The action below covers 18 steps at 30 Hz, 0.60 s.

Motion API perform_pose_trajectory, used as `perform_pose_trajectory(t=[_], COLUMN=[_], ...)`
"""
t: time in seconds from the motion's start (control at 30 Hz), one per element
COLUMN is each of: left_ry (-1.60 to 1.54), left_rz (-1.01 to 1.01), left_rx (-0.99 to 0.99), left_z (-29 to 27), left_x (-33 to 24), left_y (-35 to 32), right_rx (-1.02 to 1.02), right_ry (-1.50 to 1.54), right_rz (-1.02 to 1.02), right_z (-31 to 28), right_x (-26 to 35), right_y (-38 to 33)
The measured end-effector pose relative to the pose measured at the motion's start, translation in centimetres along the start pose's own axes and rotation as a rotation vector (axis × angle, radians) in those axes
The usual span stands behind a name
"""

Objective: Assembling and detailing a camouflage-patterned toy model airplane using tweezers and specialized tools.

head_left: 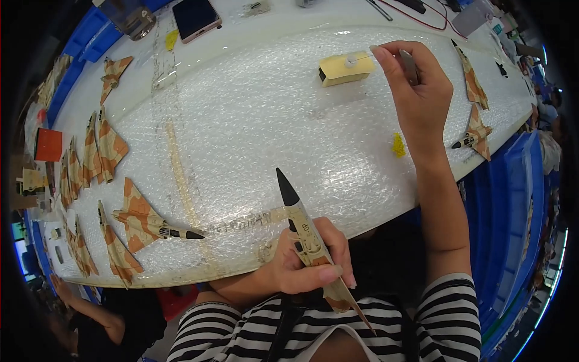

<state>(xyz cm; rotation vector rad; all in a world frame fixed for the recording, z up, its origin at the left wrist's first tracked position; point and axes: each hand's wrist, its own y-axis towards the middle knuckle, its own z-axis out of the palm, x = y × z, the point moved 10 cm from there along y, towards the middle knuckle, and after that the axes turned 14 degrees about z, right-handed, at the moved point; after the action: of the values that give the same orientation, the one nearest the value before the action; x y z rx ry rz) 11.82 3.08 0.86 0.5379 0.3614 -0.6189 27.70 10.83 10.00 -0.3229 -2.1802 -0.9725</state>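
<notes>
My left hand [304,262] grips a tan and brown camouflage model jet [307,238] by its body, black nose pointing up and away from me. My right hand [416,90] reaches far over the bubble wrap [259,127], pinching a thin metal tool [409,65] whose fine tip carries a small white part [350,60] above a yellow sponge block [345,67].
Several finished camouflage jets [151,223] lie along the left edge of the white table, and two more [473,136] at the right. A phone [196,18] and cables lie at the far edge. A small yellow scrap [398,145] rests near my right wrist. Blue crates stand at the right.
</notes>
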Motion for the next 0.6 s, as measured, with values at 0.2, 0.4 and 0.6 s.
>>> perform_pose_trajectory(t=[0.2,0.4,0.6], left_ry=[-0.024,-0.044,0.008], left_rz=[0.044,0.098,0.131], left_rx=[-0.026,0.028,0.119], left_z=[-0.2,0.1,0.3], left_x=[-0.1,-0.4,-0.9], left_y=[0.1,0.3,0.2], right_rx=[-0.017,0.002,-0.034], right_ry=[0.055,0.032,0.302], right_rz=[0.086,0.050,0.146], right_z=[-0.2,0.6,-1.6], right_x=[-1.0,-1.0,1.2], right_y=[0.3,0.4,-0.9])
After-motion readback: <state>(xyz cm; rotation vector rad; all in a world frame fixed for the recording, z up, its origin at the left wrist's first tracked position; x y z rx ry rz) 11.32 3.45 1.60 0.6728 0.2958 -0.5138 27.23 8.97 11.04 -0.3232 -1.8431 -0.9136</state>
